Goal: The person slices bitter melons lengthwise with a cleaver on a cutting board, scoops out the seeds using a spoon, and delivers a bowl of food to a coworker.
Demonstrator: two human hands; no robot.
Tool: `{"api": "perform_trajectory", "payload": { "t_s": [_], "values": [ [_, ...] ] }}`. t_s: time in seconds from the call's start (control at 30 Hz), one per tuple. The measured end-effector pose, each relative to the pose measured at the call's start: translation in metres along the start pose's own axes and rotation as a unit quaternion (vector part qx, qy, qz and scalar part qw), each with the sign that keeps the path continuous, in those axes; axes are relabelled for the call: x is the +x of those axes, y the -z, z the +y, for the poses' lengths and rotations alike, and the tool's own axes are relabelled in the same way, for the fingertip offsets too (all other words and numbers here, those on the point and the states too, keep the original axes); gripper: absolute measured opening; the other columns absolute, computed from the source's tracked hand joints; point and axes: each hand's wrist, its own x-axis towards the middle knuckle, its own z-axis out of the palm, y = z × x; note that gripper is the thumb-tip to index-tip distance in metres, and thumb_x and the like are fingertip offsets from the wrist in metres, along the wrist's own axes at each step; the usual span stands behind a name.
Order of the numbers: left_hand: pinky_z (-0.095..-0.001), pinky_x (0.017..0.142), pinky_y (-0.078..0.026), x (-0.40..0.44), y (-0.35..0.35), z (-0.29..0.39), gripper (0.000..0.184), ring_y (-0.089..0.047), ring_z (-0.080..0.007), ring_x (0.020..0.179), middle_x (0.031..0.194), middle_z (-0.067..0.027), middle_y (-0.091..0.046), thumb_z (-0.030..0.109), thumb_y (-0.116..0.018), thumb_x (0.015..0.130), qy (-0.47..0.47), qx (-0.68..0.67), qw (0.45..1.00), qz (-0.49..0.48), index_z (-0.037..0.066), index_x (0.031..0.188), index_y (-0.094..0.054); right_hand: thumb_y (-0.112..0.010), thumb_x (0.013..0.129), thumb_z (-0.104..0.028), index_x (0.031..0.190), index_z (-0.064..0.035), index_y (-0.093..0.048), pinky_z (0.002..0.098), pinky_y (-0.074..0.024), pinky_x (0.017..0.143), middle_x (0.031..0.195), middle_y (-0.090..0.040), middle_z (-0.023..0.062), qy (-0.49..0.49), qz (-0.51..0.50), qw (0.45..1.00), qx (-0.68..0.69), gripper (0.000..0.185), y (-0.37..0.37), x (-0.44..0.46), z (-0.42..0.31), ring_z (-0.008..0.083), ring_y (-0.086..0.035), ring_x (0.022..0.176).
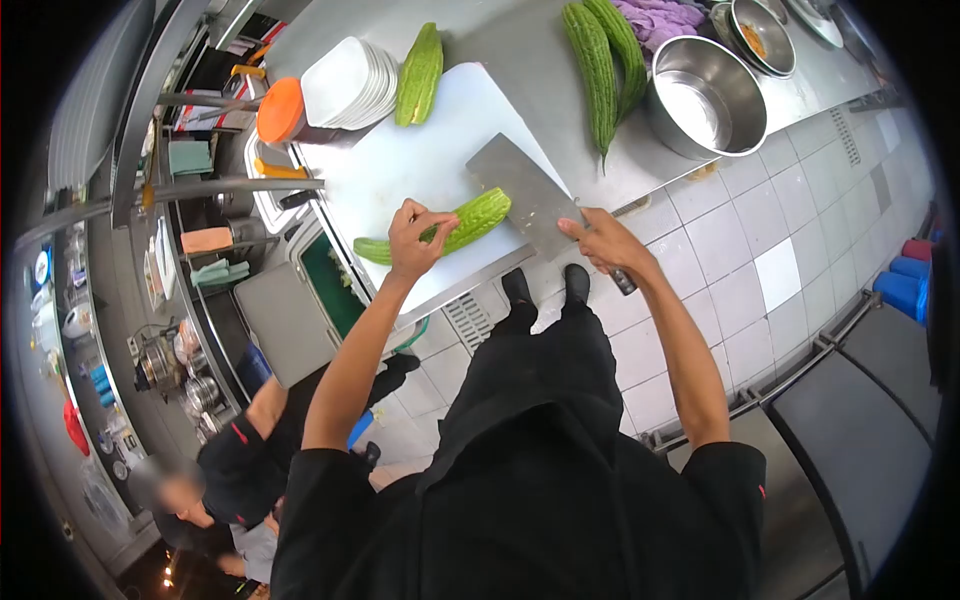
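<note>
A green bitter melon lies across the white cutting board. My left hand is closed over its middle, with thumb and fingertips pinched together at its top. In my right hand is a cleaver. Its wide blade lies over the right edge of the board, close beside the melon's right end, with small pale bits stuck to the metal. Another piece of bitter melon rests at the board's far left corner. Farther right on the steel counter are two long bitter melons.
White square dishes are stacked beside an orange-lidded tub. A steel pot stands right, near a purple cloth and metal bowls. A green-lined bin sits below the counter. A co-worker is at lower left.
</note>
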Motion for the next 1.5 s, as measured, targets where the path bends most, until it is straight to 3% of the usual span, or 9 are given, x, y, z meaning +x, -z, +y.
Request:
{"api": "perform_trajectory", "payload": {
  "t_s": [0.5,0.93,1.0,1.07,1.1,1.2,1.23,1.37,1.5],
  "values": [
    [-0.0312,0.057,-0.035,0.001,0.000,0.001,0.014,-0.043,-0.0184,0.063,0.068,-0.0019,-0.044,0.015,-0.082,0.066,-0.021,0.007,0.999,-0.024,0.018,0.077,-0.073,-0.055,0.095,-0.040,0.113,0.0007,-0.049,0.0258,-0.0338,0.031,0.053,-0.042,0.0008,-0.008,-0.018,1.000,0.007,0.044,-0.046,0.004,0.011,0.0083,-0.039,0.036],
    [-0.0329,0.060,-0.036,0.000,0.000,0.005,0.011,-0.048,-0.0196,0.064,0.069,-0.0009,-0.050,0.019,-0.079,0.068,-0.017,0.009,1.000,-0.016,0.018,0.076,-0.071,-0.054,0.095,-0.033,0.094,0.0007,-0.054,0.0313,-0.0356,0.032,0.054,-0.050,0.0075,0.015,0.164,0.985,0.053,0.034,-0.141,0.009,0.018,0.0148,-0.046,0.034],
    [-0.0350,0.062,-0.038,-0.007,-0.010,-0.013,0.009,-0.050,-0.0214,0.067,0.069,-0.0012,-0.053,0.018,-0.075,0.069,-0.055,-0.045,0.997,-0.029,0.017,0.077,-0.071,-0.053,0.095,-0.035,0.092,-0.0004,-0.055,0.0311,-0.0343,0.033,0.055,-0.050,0.0073,0.108,0.150,0.979,-0.089,0.035,-0.124,0.020,0.059,0.0146,-0.046,0.035],
    [-0.0371,0.066,-0.042,-0.008,-0.006,-0.008,0.010,-0.054,-0.0236,0.073,0.073,-0.0026,-0.061,0.018,-0.073,0.067,-0.144,-0.068,0.987,-0.018,0.017,0.077,-0.072,-0.052,0.096,-0.032,0.091,-0.0017,-0.056,0.0301,-0.0331,0.034,0.049,-0.046,0.0026,0.026,0.059,0.998,-0.019,0.031,-0.119,-0.014,0.034,0.0129,-0.041,0.035],
    [-0.0378,0.069,-0.043,-0.011,-0.009,-0.013,0.009,-0.056,-0.0233,0.077,0.076,-0.0016,-0.063,0.022,-0.073,0.069,-0.106,-0.141,0.984,-0.027,0.018,0.076,-0.072,-0.052,0.096,-0.032,0.090,-0.0023,-0.056,0.0290,-0.0317,0.031,0.046,-0.042,-0.0001,0.061,0.085,0.995,0.006,0.031,-0.131,-0.024,0.026,0.0115,-0.039,0.033],
    [-0.0384,0.072,-0.044,-0.019,-0.001,-0.009,0.009,-0.058,-0.0210,0.080,0.087,0.0003,-0.060,0.031,-0.072,0.075,-0.047,-0.041,0.998,0.022,0.022,0.074,-0.070,-0.054,0.096,-0.031,0.098,-0.0079,-0.050,0.0268,-0.0312,0.027,0.048,-0.034,-0.0022,-0.003,0.112,0.992,0.060,0.024,-0.147,0.013,0.065,0.0095,-0.034,0.031],
    [-0.0362,0.072,-0.042,-0.020,0.004,-0.011,0.013,-0.056,-0.0193,0.078,0.082,0.0011,-0.055,0.034,-0.070,0.077,-0.041,-0.035,0.999,0.000,0.022,0.073,-0.068,-0.057,0.093,-0.041,0.083,-0.0113,-0.043,0.0257,-0.0315,0.029,0.048,-0.034,-0.0030,0.045,0.086,0.991,0.092,0.034,-0.155,0.010,0.056,0.0092,-0.033,0.033],
    [-0.0369,0.069,-0.043,-0.021,-0.009,0.000,0.013,-0.057,-0.0180,0.076,0.078,0.0008,-0.053,0.036,-0.073,0.073,-0.025,-0.023,0.998,0.056,0.025,0.070,-0.069,-0.057,0.094,-0.038,0.093,-0.0115,-0.041,0.0263,-0.0314,0.028,0.050,-0.033,-0.0021,-0.012,0.062,0.989,0.131,0.031,-0.149,0.036,0.054,0.0089,-0.033,0.033],
    [-0.0355,0.070,-0.042,-0.029,-0.002,0.011,0.011,-0.057,-0.0169,0.076,0.077,0.0019,-0.051,0.037,-0.073,0.074,-0.004,-0.046,0.995,0.083,0.026,0.071,-0.070,-0.057,0.094,-0.038,0.096,-0.0130,-0.042,0.0259,-0.0302,0.028,0.050,-0.033,-0.0025,0.035,0.008,0.996,0.082,0.029,-0.130,0.044,0.054,0.0088,-0.032,0.033]
  ]
}}
